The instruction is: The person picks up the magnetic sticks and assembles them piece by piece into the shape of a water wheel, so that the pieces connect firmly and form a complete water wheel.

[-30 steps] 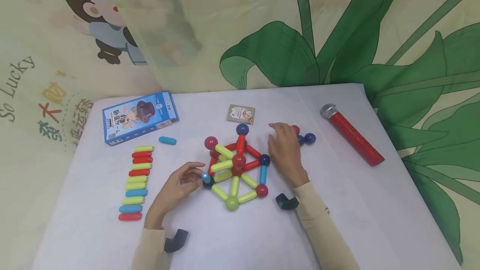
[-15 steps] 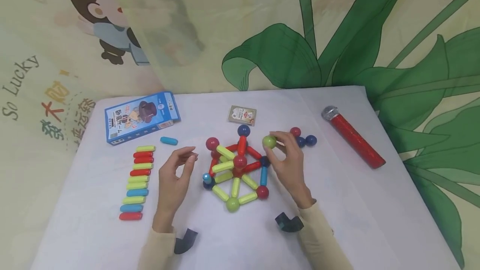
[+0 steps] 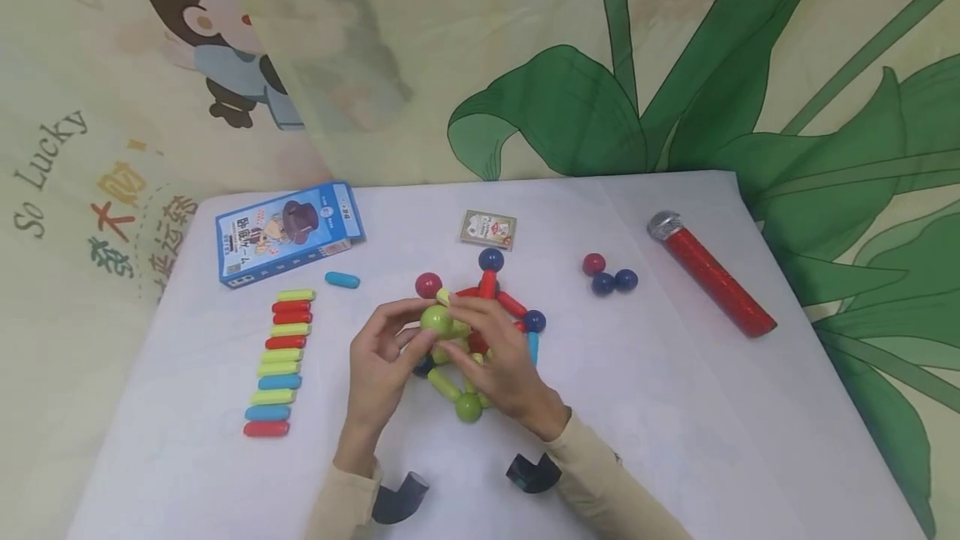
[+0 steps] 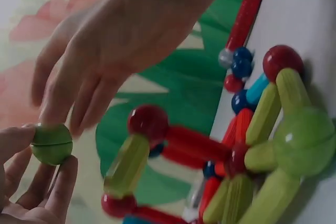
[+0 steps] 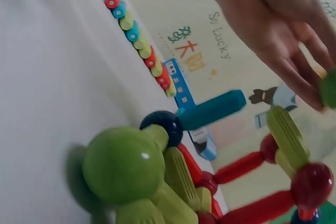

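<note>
My left hand [image 3: 381, 369] pinches a green ball [image 3: 436, 321] above the left part of a ball-and-stick construction [image 3: 445, 385]. Reaching in from the other side, my right hand [image 3: 504, 357] has loosely extended fingers, their tips right at the ball's top in the left wrist view. The construction joins red, navy and green balls with yellow-green, red and blue sticks. Both hands cover much of its middle in the head view. A blue stick [image 5: 212, 111] juts up from its navy ball [image 5: 161, 128] in the right wrist view.
Loose sticks [image 3: 281, 369] lie in a column at the left, with one blue stick [image 3: 342, 280] apart. Behind them is a blue box [image 3: 288, 232]. A small card box [image 3: 488, 229], several loose balls [image 3: 603, 283] and a red microphone [image 3: 712, 277] lie farther back and right.
My right hand picked up the green ball beside the loose balls and carried it left over the construction. My left hand moved in to meet it and now pinches the ball.
</note>
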The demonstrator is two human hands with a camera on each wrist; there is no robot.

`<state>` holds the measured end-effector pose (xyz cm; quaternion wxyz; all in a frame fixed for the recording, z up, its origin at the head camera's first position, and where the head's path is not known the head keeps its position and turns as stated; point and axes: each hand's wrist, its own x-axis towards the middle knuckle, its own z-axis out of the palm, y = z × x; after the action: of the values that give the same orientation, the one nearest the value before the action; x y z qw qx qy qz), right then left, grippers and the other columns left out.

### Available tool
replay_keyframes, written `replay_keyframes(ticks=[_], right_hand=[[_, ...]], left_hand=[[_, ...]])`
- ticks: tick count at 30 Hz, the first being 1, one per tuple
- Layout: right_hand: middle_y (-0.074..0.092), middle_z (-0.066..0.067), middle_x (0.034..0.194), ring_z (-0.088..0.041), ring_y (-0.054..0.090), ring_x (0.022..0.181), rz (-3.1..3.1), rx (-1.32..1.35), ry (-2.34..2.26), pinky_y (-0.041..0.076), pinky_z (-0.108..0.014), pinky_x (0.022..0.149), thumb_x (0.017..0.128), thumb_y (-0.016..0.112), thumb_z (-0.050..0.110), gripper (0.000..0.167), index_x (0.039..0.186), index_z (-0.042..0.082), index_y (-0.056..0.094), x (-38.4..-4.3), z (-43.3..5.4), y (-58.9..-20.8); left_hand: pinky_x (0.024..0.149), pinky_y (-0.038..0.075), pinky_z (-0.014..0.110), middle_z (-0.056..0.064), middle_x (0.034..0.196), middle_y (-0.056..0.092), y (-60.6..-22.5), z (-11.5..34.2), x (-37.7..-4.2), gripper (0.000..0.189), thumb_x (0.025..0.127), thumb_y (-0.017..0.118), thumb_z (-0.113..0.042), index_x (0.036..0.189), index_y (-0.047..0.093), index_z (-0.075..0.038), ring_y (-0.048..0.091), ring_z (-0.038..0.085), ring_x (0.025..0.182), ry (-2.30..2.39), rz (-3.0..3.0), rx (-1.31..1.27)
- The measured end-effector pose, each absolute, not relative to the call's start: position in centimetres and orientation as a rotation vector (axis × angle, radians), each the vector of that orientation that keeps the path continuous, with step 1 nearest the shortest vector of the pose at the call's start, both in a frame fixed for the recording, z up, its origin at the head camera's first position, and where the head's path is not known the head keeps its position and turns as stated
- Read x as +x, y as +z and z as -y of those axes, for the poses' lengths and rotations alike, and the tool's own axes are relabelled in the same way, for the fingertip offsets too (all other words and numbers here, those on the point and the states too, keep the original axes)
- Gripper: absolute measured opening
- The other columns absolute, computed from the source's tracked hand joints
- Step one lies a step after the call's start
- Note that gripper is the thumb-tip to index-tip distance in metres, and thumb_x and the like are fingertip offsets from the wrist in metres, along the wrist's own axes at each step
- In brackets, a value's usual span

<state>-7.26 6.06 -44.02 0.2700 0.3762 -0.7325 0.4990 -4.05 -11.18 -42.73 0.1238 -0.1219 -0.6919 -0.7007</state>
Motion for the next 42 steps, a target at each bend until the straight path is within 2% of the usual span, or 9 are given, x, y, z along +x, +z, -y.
replay_keyframes(ticks=[6, 12, 17, 20, 28, 32, 36, 39, 42], right_hand=[[0.062, -0.018, 0.109, -0.028, 0.063, 0.102, 1.978, 0.703, 1.531, 0.053, -0.03, 0.089, 0.078, 0.069, -0.012, 0.038, 0.114, -0.006, 0.057, -8.0, -9.3, -45.0], [0.063, -0.022, 0.105, -0.034, 0.064, 0.1, 2.071, 0.432, 1.56, 0.052, -0.023, 0.086, 0.083, 0.06, -0.017, 0.029, 0.11, -0.009, 0.057, -8.5, -11.7, -45.6], [0.063, -0.027, 0.103, -0.039, 0.064, 0.098, 2.149, 0.369, 1.547, 0.053, -0.021, 0.083, 0.084, 0.057, -0.018, 0.025, 0.108, -0.015, 0.056, -7.9, -11.8, -45.0], [0.064, -0.026, 0.102, -0.037, 0.065, 0.097, 2.174, 0.361, 1.549, 0.054, -0.022, 0.081, 0.084, 0.057, -0.017, 0.024, 0.108, -0.014, 0.057, -7.9, -11.7, -45.4], [0.067, -0.014, 0.103, -0.023, 0.064, 0.095, 2.261, 0.38, 1.634, 0.053, -0.015, 0.076, 0.089, 0.06, -0.006, 0.026, 0.114, 0.0, 0.06, -8.6, -11.8, -48.7], [0.067, -0.011, 0.105, -0.019, 0.064, 0.096, 2.34, 0.397, 1.583, 0.054, -0.022, 0.079, 0.09, 0.06, 0.0, 0.025, 0.115, 0.004, 0.06, -8.4, -12.0, -49.1], [0.063, -0.008, 0.112, -0.022, 0.058, 0.107, 2.503, 0.337, 1.399, 0.05, -0.039, 0.092, 0.089, 0.062, 0.003, 0.027, 0.116, 0.006, 0.061, -8.3, -12.6, -49.5], [0.06, -0.006, 0.117, -0.024, 0.054, 0.112, 2.658, 0.272, 1.31, 0.045, -0.045, 0.098, 0.088, 0.064, 0.006, 0.029, 0.117, 0.009, 0.062, -8.3, -13.1, -50.0], [0.061, -0.005, 0.118, -0.023, 0.054, 0.114, 2.761, 0.238, 1.301, 0.045, -0.045, 0.099, 0.088, 0.066, 0.009, 0.03, 0.118, 0.012, 0.062, -8.3, -13.5, -50.3]], left_hand=[[0.092, 0.049, 0.023, 0.007, 0.12, 0.06, -44.2, 13.4, -3.0, 0.035, 0.087, 0.062, 0.008, 0.121, 0.052, 0.008, 0.057, 0.018, 0.116, -2.071, 1.979, -0.069], [0.092, 0.049, 0.024, 0.012, 0.12, 0.06, -45.4, 13.8, -2.3, 0.037, 0.085, 0.064, 0.011, 0.12, 0.054, 0.007, 0.057, 0.018, 0.115, -2.097, 2.033, -0.132], [0.094, 0.048, 0.026, 0.016, 0.12, 0.059, -46.0, 13.5, -2.4, 0.038, 0.084, 0.064, 0.012, 0.121, 0.055, 0.006, 0.057, 0.018, 0.116, -2.071, 2.082, -0.268], [0.096, 0.047, 0.026, 0.015, 0.12, 0.059, -46.3, 13.5, -2.5, 0.038, 0.085, 0.064, 0.011, 0.121, 0.055, 0.005, 0.057, 0.017, 0.116, -2.048, 2.112, -0.288], [0.101, 0.043, 0.024, 0.023, 0.125, 0.055, -46.4, 13.8, -2.7, 0.036, 0.089, 0.062, 0.003, 0.125, 0.053, 0.002, 0.056, 0.013, 0.119, -2.018, 2.242, -0.305], [0.1, 0.044, 0.022, 0.015, 0.126, 0.058, -46.5, 13.9, -2.8, 0.033, 0.092, 0.06, -0.002, 0.125, 0.054, -0.001, 0.057, 0.011, 0.118, -2.008, 2.277, -0.244], [0.099, 0.045, 0.023, 0.009, 0.125, 0.06, -47.0, 14.5, -2.4, 0.033, 0.093, 0.059, -0.003, 0.125, 0.055, -0.004, 0.057, 0.013, 0.116, -1.983, 2.336, -0.15], [0.099, 0.046, 0.028, 0.003, 0.126, 0.059, -47.8, 14.8, -2.0, 0.042, 0.088, 0.068, -0.009, 0.127, 0.054, -0.011, 0.056, 0.015, 0.117, -1.874, 2.512, -0.093], [0.096, 0.049, 0.035, -0.001, 0.122, 0.06, -48.7, 14.8, -1.7, 0.05, 0.081, 0.077, -0.017, 0.126, 0.055, -0.015, 0.057, 0.016, 0.113, -1.654, 2.717, -0.089]])
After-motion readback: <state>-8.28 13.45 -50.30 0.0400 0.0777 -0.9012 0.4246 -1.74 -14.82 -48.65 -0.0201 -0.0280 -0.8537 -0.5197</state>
